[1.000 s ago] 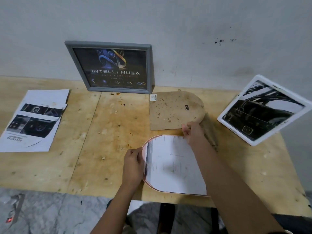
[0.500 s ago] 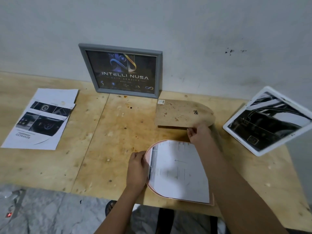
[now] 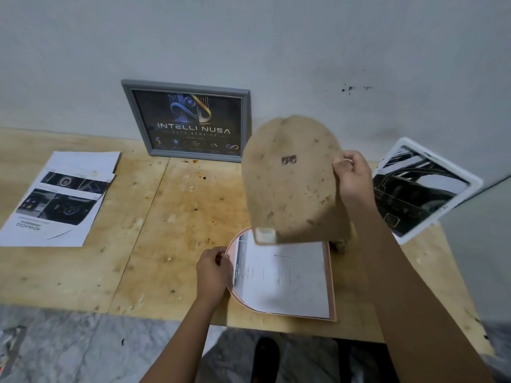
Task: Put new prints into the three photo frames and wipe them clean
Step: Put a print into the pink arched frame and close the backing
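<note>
Plywood table [image 3: 179, 217] fills the lower half of the frame, against a grey wall.

Brown arched backing board [image 3: 290, 183], centre right: I see it held in the air, tilted, round end up. The right hand [image 3: 352, 178] grips its right edge, thumb [image 3: 341, 163] on the near face and fingers curled behind. Its lower straight edge hangs over the top of the arched pink frame [image 3: 331, 286] and hides that part of it.

The frame lies flat near the table's front edge, with a white print [image 3: 282, 277] in it. The left hand [image 3: 213, 275] has its fingers curled onto the curved left rim.

Grey frame [image 3: 188, 86], upper centre, leans on the wall; the board covers its right lower corner. White frame [image 3: 475, 186], right edge, stands tilted. Loose prints [image 3: 63, 200] are stacked at far left.
</note>
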